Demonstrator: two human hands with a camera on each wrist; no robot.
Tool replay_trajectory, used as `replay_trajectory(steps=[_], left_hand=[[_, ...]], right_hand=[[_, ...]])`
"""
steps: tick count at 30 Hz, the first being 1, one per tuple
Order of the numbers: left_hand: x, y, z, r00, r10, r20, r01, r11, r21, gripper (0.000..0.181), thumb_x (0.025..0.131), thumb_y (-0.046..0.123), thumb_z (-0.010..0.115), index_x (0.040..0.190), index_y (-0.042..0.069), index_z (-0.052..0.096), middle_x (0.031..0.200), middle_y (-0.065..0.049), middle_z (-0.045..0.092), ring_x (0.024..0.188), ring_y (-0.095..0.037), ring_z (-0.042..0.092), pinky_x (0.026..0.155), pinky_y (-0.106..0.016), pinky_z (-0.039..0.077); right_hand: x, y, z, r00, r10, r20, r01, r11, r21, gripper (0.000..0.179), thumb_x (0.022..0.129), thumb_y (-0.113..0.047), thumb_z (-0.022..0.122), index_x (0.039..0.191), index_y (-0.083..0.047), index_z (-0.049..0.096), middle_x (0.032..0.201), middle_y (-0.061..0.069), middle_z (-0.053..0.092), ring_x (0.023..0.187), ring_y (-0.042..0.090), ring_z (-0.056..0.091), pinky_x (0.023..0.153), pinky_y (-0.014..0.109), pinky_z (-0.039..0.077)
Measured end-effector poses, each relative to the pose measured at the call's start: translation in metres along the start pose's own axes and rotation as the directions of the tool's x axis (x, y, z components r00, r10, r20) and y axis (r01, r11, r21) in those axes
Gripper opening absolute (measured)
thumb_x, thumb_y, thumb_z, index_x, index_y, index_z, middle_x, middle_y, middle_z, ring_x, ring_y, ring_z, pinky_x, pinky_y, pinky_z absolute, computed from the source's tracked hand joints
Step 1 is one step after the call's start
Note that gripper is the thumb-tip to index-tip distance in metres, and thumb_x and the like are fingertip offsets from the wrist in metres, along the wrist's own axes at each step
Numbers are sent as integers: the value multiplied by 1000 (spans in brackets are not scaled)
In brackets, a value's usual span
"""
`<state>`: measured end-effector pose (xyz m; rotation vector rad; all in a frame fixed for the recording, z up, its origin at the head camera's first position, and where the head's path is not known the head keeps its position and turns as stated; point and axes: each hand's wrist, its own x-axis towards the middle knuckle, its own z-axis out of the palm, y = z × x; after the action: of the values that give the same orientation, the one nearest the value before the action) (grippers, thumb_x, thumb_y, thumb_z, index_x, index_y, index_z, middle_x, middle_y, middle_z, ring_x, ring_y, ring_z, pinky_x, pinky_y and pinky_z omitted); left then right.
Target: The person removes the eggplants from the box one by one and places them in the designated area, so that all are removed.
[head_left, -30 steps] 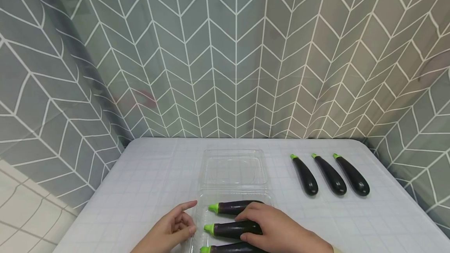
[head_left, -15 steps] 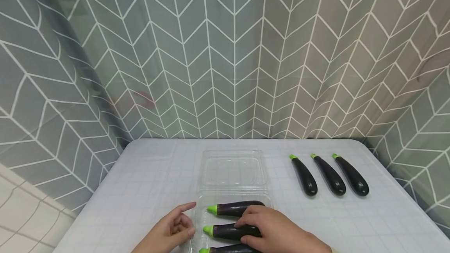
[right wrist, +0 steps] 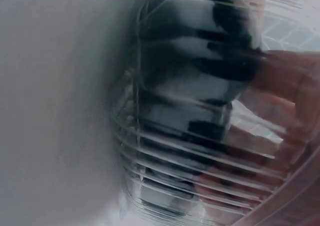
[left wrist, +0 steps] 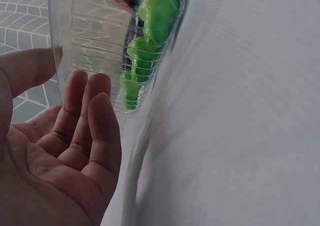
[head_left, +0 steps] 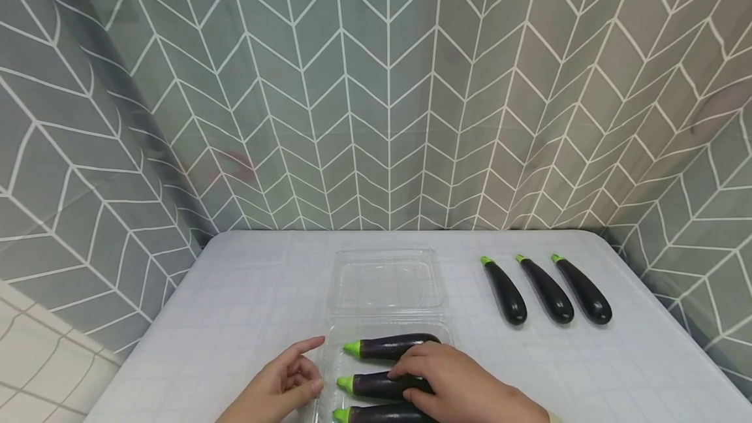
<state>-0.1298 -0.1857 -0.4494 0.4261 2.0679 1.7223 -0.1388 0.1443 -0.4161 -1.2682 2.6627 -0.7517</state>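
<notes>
A clear plastic clamshell box [head_left: 329, 371] lies unfolded on the table, its lid [head_left: 388, 282] spread toward the back. Inside lie three dark eggplants with green stem ends: a far one [head_left: 384, 347], a middle one [head_left: 376, 385] and a near one [head_left: 384, 414], partly cut off by the frame. My right hand [head_left: 455, 380] holds the middle eggplant by its thick end, thumb on the near side and fingers on the far side. Beside the box's left wall is my left hand [head_left: 284, 380], fingers loosely bent, a fingertip at the rim [left wrist: 57, 60].
Three more eggplants lie side by side on the table's right: a left one [head_left: 505, 292], a middle one [head_left: 546, 290] and a right one [head_left: 583, 290]. A white cloth [head_left: 252, 299] covers the table. Patterned grey curtains [head_left: 376, 83] hang behind and along both sides.
The right fingertips sit slightly lower on the middle eggplant than a second ago. The head view has drifted a little; the left hand keeps its place beside the box.
</notes>
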Motion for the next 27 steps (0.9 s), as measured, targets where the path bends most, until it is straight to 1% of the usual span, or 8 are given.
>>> replay_trajectory(steps=[7, 11, 15, 18, 20, 24, 27], left_hand=[[1, 0, 0, 1000, -13, -15, 13, 1000, 16, 67, 98, 18, 64, 151, -3, 29, 99, -13, 63, 84, -20, 64, 73, -26, 52], [2, 1, 0, 1000, -17, -16, 17, 1000, 19, 67, 98, 17, 64, 151, -3, 29, 99, -13, 63, 84, -20, 64, 73, -26, 52], [3, 1, 0, 999, -34, -20, 34, 999, 10, 68, 98, 19, 65, 151, -3, 29, 99, -13, 64, 84, -21, 63, 73, -27, 52], [4, 1, 1, 999, -44, -24, 44, 999, 8, 68, 98, 19, 65, 151, -3, 29, 99, -12, 64, 84, -22, 63, 72, -27, 52], [5, 1, 1, 999, -45, -27, 46, 999, 12, 68, 98, 19, 65, 151, -3, 29, 99, -12, 64, 84, -22, 63, 72, -27, 52], [5, 0, 1, 998, -51, -34, 51, 999, 10, 69, 97, 20, 66, 151, -4, 30, 98, -12, 64, 84, -22, 63, 71, -27, 52], [4, 1, 2, 998, -48, -29, 49, 999, 10, 68, 97, 19, 66, 151, -5, 30, 98, -11, 63, 84, -22, 62, 72, -27, 52]], right_hand=[[1, 2, 3, 994, -89, -65, 86, 995, -55, 24, 93, -20, 71, 117, -23, 71, 113, -16, 64, 107, 4, 58, 88, 28, 48], [1, 4, 4, 990, -108, -85, 104, 993, -50, 25, 94, -21, 69, 119, -23, 69, 115, -16, 64, 108, 4, 57, 89, 29, 48], [0, 4, 2, 994, -74, -86, 76, 997, 16, 26, 97, -26, 67, 122, -24, 67, 117, -17, 62, 108, 3, 57, 89, 29, 48], [-1, 2, -1, 995, -31, -92, 38, 996, 83, 27, 97, -29, 66, 124, -26, 65, 117, -17, 61, 107, 3, 57, 89, 29, 49], [-2, 2, -3, 995, -2, -102, 13, 994, 104, 28, 97, -32, 66, 124, -28, 64, 118, -17, 60, 107, 3, 56, 88, 29, 49], [-3, 1, -7, 992, 53, -115, -35, 988, 150, 30, 95, -35, 68, 125, -32, 63, 118, -16, 60, 105, 4, 56, 87, 31, 50], [-4, 2, -9, 991, 77, -113, -53, 978, 202, 31, 95, -35, 69, 125, -32, 62, 117, -15, 60, 101, 4, 56, 84, 30, 50]])
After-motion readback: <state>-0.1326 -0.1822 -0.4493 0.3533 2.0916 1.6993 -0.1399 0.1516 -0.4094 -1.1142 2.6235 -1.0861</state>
